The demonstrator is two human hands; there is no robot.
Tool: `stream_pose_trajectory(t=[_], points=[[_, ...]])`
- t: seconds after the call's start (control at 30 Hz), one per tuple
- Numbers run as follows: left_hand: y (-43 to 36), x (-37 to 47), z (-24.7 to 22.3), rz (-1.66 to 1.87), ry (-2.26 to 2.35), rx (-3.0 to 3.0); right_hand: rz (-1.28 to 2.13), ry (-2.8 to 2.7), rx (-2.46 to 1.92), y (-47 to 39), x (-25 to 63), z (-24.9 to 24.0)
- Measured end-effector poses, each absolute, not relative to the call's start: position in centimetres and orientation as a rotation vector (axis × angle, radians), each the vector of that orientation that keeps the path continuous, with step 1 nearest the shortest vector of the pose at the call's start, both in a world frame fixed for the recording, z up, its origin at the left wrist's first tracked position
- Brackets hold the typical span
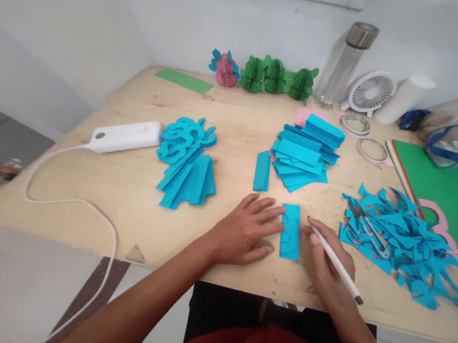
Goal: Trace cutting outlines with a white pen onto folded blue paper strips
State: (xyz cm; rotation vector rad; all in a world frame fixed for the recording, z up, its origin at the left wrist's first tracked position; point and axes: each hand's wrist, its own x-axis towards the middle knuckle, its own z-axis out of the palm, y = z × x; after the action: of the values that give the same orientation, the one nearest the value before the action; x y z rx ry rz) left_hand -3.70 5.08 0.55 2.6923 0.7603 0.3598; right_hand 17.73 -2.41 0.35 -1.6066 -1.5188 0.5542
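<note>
A small blue paper rectangle with curved lines drawn on it lies on the table in front of me. My left hand rests flat with spread fingers, its fingertips touching the paper's left edge. My right hand, just right of the paper, is closed around a white pen with a dark end cap. The pen's tip is close to the paper but apart from it. Beyond the paper are a single folded blue strip and a stack of folded blue papers.
Blue paper scraps with scissors among them lie right, near green sheets. Left are blue cut-outs, more folded papers and a white corded device. Paper ornaments, a bottle and a fan stand behind.
</note>
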Motion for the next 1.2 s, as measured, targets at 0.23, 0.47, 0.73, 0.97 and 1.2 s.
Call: stream_pose_trajectory(t=[0.23,0.47,0.73,0.97,1.2], points=[[4.9,-3.7,0.3,0.576,0.77,2.598,0.221,-1.814,-1.539,-3.6,18.0,-0.6],[4.8,-2.3,0.6,0.616,1.093,2.487,0.176,-1.804,-1.494,-3.5,18.1,-1.1],[4.5,1.2,1.3,0.44,1.396,2.388,0.159,-1.801,-1.493,-3.4,18.4,-1.9],[3.1,1.8,1.1,0.533,1.524,2.225,0.293,-1.722,-1.513,-3.5,18.5,-1.7],[0.9,2.6,2.2,0.665,1.477,2.057,0.604,-1.5,-1.497,-3.6,19.0,-1.7]])
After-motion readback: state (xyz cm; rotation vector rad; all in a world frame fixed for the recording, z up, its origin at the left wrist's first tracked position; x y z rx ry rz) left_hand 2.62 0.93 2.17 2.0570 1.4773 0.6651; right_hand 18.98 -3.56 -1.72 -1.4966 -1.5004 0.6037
